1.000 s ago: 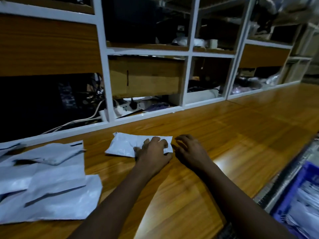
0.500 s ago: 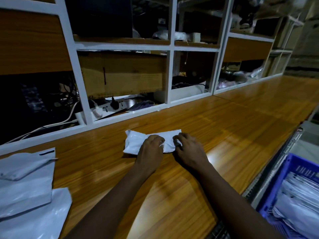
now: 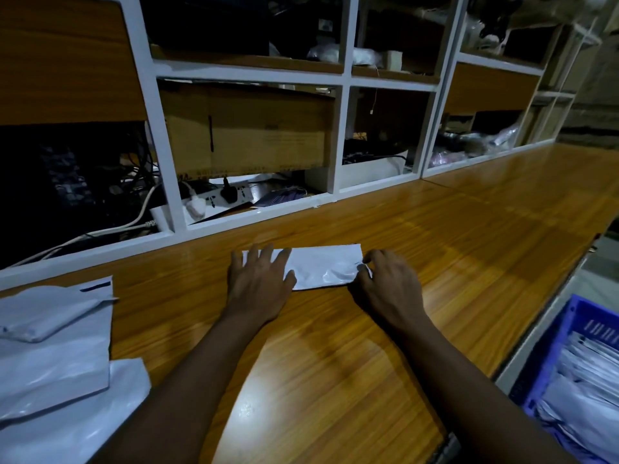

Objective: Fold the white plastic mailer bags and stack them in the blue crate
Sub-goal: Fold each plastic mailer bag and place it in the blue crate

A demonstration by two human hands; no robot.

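Flattening the fold on one mailer bag

So the left hand (image 3: 259, 286) is pressing down, fingers spread, on the folded mailer bag (image 3: 321, 266) at 12 o'clock, and the right hand (image 3: 390, 289) is pinching its right corner. Probably heading next to the blue crate (image 3: 566, 333), sitting at 4 o'clock past the counter (image 3: 335, 380) edge, with open wood in between.

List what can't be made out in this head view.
Head view:
Folded mailer bag: left end hidden under the left hand.
Blue crate: cut off by the right and bottom edges; fill level unknown.
Unfolded mailer bags: cut by the left edge; count unclear.
Dark shelf compartment: contents too dim.
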